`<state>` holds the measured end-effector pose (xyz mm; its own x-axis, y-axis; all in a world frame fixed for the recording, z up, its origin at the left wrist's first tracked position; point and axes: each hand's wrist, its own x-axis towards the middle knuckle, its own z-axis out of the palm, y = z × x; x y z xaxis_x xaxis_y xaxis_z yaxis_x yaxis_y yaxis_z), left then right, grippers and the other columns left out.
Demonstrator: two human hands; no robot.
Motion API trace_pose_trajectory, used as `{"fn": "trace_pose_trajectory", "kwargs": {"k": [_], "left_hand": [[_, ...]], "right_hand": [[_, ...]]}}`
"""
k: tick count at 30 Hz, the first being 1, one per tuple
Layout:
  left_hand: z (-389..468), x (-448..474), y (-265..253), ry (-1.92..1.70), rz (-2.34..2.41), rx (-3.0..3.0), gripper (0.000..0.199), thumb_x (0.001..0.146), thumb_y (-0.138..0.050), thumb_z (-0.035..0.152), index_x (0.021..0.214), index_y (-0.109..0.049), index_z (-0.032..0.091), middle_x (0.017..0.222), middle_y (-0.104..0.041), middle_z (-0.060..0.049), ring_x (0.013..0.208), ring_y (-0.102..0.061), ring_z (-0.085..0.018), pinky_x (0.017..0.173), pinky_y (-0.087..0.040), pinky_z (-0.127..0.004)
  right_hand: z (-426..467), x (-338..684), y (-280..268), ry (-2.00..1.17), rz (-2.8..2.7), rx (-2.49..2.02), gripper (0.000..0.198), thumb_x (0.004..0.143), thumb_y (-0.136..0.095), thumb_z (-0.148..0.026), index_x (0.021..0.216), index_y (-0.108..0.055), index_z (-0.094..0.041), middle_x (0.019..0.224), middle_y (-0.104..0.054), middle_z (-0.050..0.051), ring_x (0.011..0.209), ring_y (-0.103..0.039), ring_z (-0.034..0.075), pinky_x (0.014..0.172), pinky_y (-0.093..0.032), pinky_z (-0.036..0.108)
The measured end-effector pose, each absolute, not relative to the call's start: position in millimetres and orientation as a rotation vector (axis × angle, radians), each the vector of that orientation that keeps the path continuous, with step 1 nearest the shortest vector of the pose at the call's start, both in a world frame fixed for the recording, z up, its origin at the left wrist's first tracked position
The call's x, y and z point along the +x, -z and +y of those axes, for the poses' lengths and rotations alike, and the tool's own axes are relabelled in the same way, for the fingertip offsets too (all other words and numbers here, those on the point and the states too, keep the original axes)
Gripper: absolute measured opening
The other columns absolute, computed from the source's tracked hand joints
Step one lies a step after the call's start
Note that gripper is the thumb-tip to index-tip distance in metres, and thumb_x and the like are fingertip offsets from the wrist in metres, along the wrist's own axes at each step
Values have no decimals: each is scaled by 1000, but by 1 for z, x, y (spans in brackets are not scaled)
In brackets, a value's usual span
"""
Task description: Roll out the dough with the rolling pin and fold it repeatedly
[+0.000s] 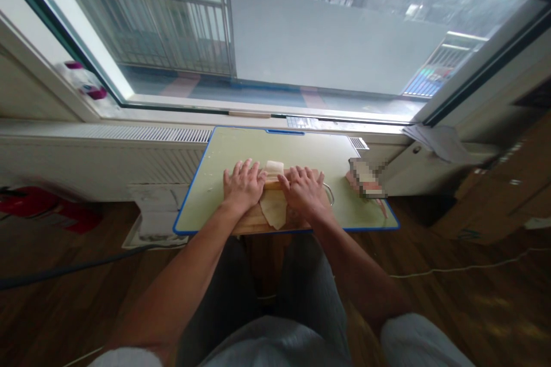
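My left hand (244, 182) lies flat over the left part of a wooden rolling pin (272, 185), its fingers spread and pointing forward. Over the pin's right part rests my right hand (305, 186), also flat with fingers stretched out. Beneath the pin is a thin sheet of pale dough (274, 210), showing both in front of it and behind it. The dough lies on a small wooden board (249, 223) with a metal handle (330, 194) at its right side. My palms hide both ends of the pin.
Under the wooden board is a green, blue-edged tabletop (202, 195). A pixelated object (365, 179) lies at its right. Behind are a radiator (163, 135) and a window. A red fire extinguisher (51, 206) is on the left, a cardboard box (495, 195) on the right.
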<state>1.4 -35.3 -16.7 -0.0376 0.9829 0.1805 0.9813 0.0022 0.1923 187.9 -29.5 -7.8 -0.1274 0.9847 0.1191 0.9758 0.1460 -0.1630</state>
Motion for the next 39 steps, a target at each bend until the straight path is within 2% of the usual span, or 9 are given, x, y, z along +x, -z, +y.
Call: {"fn": "trace_pose_trajectory", "kwargs": {"k": [7,15,23,27,33,36,39], "left_hand": [[16,-4,7,-231,2167,2058,73,108,-19,63,165,-49,28,178,-40,-11,163,-35,-33,132,-24,-67],[36,-8,5,-235,2111,2021,76,107,-20,66,167,-46,28,179,-37,-11,164,-34,-35,132,-22,-69],[7,-4,8,-309,2151,2132,71,109,-22,61,163,-53,26,174,-46,-12,160,-39,-34,131,-25,-69],[-9,-2,12,-383,2160,2180,67,110,-25,60,160,-57,28,172,-49,-11,158,-42,-34,131,-24,-70],[-42,-1,16,-474,2130,2230,63,110,-29,58,156,-61,30,169,-52,-10,156,-47,-35,129,-29,-68],[-67,-2,19,-557,2102,2273,63,110,-31,56,159,-58,27,166,-56,-11,154,-50,-34,130,-30,-66],[-94,-2,25,-598,2082,2294,65,111,-33,55,164,-51,23,168,-53,-14,157,-48,-33,132,-27,-67]], "right_hand": [[18,185,4,-142,-2244,-1944,83,112,-19,-72,162,-51,-14,166,-52,20,155,-40,38,129,-20,67],[34,183,-5,-240,-2241,-1957,92,109,-12,-77,162,-51,-13,166,-52,22,156,-39,39,128,-21,68],[6,182,2,-111,-2223,-1969,80,113,-23,-67,164,-48,-11,168,-50,21,158,-38,40,130,-17,67],[-12,183,3,-65,-2209,-1951,75,114,-28,-62,163,-50,-10,169,-50,20,160,-35,41,130,-16,68],[-41,187,13,-47,-2165,-1915,70,115,-28,-61,161,-54,-15,170,-48,17,161,-36,37,132,-14,67],[-62,191,23,-16,-2152,-1853,71,114,-32,-60,164,-49,-13,171,-46,19,161,-36,35,132,-14,66],[-84,197,33,28,-2140,-1811,70,113,-36,-60,165,-47,-14,171,-46,20,161,-36,35,132,-15,63]]}}
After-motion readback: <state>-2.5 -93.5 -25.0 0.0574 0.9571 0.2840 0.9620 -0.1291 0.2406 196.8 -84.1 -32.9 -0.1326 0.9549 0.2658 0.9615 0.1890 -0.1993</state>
